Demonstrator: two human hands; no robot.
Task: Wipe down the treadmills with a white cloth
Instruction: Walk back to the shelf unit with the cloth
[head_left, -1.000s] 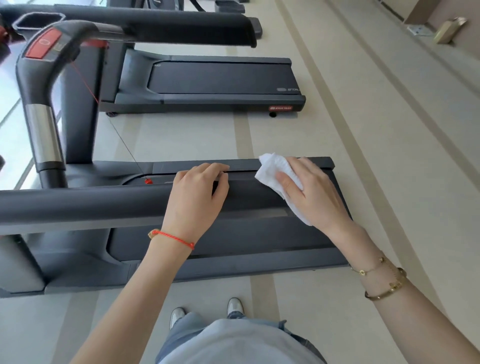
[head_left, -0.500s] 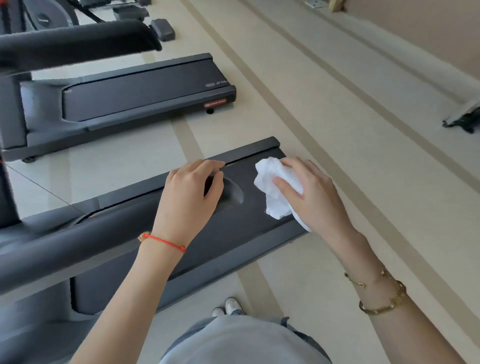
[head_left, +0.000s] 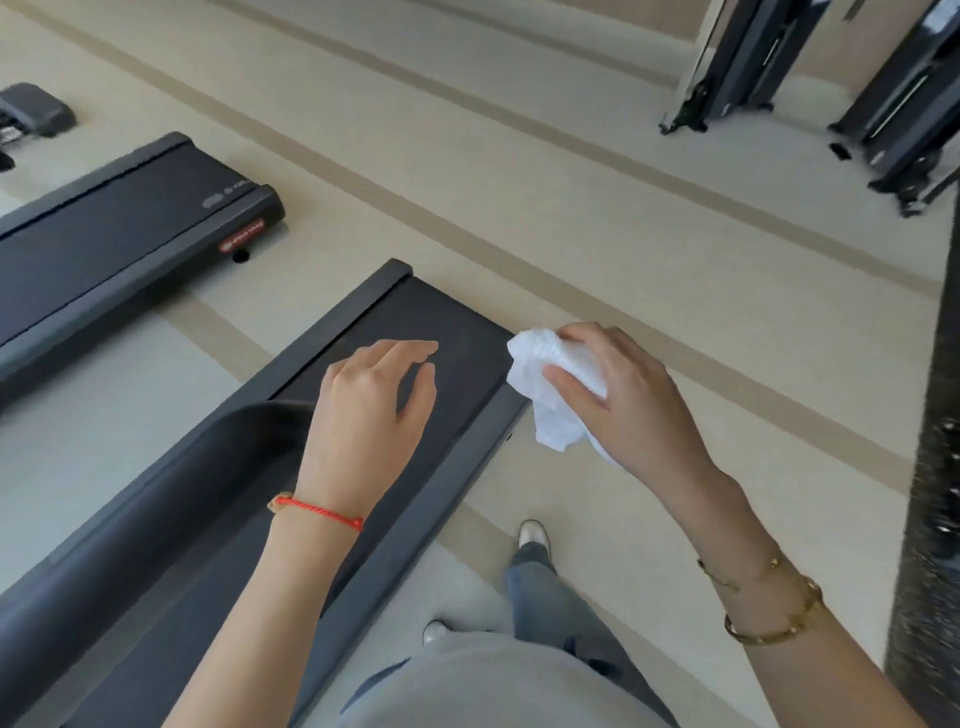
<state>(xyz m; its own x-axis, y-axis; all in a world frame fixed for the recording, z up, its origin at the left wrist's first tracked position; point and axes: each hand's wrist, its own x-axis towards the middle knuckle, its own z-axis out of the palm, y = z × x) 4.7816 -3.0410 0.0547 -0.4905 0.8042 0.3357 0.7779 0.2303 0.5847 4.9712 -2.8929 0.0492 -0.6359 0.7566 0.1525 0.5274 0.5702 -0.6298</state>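
Observation:
A dark grey treadmill (head_left: 395, 332) runs from the lower left to the middle of the head view, its rear end near my hands. Its black handrail (head_left: 171, 478) crosses the lower left. My left hand (head_left: 371, 410) hovers just past the handrail's end, fingers loosely curled, holding nothing. My right hand (head_left: 623, 400) is closed on a crumpled white cloth (head_left: 545, 395), held in the air beside the treadmill's rear right corner. A second treadmill (head_left: 104, 234) lies parallel at the left.
Beige floor with darker stripes (head_left: 519, 208) stretches ahead and to the right. Folded dark machines (head_left: 753, 62) stand by the far wall at the upper right. A dark, blurred upright (head_left: 935, 467) fills the right edge. My shoes (head_left: 535, 535) stand beside the treadmill.
The view has swung right, away from the console end. My left hand has come off the handrail and both hands have shifted toward the treadmill's rear end.

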